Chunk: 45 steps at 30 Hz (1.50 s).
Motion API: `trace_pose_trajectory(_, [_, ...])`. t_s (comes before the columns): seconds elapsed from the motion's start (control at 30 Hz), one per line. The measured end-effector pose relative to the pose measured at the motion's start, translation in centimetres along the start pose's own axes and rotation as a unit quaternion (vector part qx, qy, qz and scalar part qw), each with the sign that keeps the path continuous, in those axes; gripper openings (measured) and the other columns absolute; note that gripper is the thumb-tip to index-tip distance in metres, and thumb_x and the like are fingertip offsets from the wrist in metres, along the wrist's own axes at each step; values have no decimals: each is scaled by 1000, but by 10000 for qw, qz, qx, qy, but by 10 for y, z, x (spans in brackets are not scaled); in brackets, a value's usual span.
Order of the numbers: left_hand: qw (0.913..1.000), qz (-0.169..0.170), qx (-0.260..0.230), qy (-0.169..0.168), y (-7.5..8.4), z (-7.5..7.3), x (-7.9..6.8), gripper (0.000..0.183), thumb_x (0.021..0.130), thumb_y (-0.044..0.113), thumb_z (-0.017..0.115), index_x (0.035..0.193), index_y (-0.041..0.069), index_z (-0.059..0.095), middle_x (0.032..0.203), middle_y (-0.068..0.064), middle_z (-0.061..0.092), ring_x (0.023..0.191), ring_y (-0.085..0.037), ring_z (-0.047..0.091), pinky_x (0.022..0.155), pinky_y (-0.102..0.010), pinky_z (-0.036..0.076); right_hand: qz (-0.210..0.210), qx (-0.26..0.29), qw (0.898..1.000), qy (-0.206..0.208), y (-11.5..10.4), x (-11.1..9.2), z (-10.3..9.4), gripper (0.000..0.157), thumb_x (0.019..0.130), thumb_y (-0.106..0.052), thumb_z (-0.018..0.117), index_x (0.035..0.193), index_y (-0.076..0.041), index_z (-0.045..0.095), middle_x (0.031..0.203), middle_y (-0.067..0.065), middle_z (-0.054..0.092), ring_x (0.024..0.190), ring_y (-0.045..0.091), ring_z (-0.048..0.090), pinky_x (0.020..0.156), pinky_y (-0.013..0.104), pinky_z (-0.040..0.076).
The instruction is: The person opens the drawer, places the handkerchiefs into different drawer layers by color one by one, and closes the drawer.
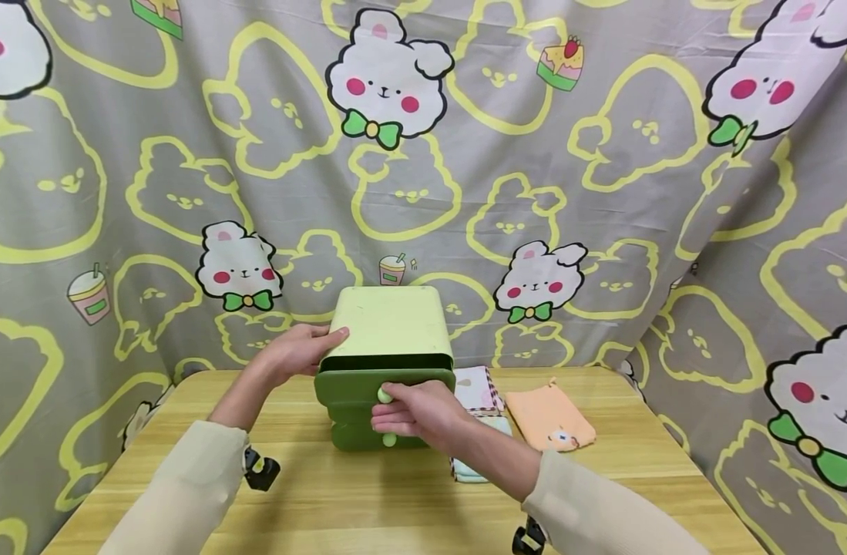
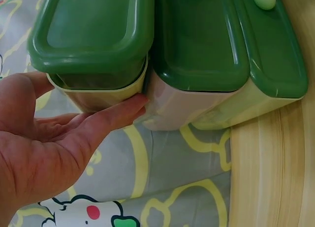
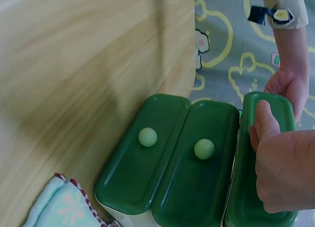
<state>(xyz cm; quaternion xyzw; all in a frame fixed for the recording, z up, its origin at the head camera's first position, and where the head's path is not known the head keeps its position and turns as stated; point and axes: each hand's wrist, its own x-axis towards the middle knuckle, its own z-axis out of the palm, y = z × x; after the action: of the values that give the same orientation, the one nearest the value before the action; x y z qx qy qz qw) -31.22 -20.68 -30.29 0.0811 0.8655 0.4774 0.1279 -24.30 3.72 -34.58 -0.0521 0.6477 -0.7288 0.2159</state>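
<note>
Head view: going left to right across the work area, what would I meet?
Person's left hand → boxy pale-green cabinet with dark-green drawer fronts → white cloth with a checked border → flat peach-orange cloth.

Grey cloth (image 1: 409, 185) hangs in soft folds along the far, left and right sides, printed with yellow animal outlines (image 1: 499, 77), white rabbits (image 1: 388, 92) in green bows (image 1: 371, 129), drink cups and cake slices. A table (image 1: 312, 501) with a pale wood-grain top fills the near middle, crossed by soft shadows (image 3: 158, 35).
</note>
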Motion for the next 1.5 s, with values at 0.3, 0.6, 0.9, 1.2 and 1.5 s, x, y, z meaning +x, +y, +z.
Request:
trace_pose_trajectory(0.3, [10000,49,-50,-19,-1,1,1,69,106,49,47,156,1,38,142,-21,56,121,-26,60,101,-46,54,44,45,10000,-9,8,-27,7,43,103,-26,62,122,12,64,105,20,75,95,27,76,86,35,61])
trace_pose_trajectory(0.6, [10000,91,2,-1,-1,2,0,67,107,48,46,155,1,39,144,-23,55,127,-32,60,101,-46,54,14,146,9999,13,21,-46,16,44,102,-27,64,118,14,66,102,20,75,92,27,76,85,36,61])
trace_pose_trajectory(0.9, [9999,83,50,64,-1,3,0,66,107,47,46,154,1,42,142,-23,56,126,-33,60,101,-47,54,-64,274,9996,70,28,-58,21,42,101,-24,64,115,16,66,98,19,75,87,25,76,83,36,62])
trace_pose_trajectory(1.2, [9999,113,84,70,-1,3,0,67,107,48,46,154,1,41,140,-22,58,124,-31,62,100,-46,55,-49,189,9997,164,36,-60,21,38,101,-22,64,112,14,67,96,19,76,85,25,76,82,37,62])
trace_pose_trajectory(1.5, [9998,160,81,53,-2,3,0,65,107,48,46,153,2,43,137,-20,60,122,-28,63,102,-48,54,14,211,9995,248,44,-62,24,35,100,-20,64,111,12,68,93,16,76,84,24,76,81,36,62])
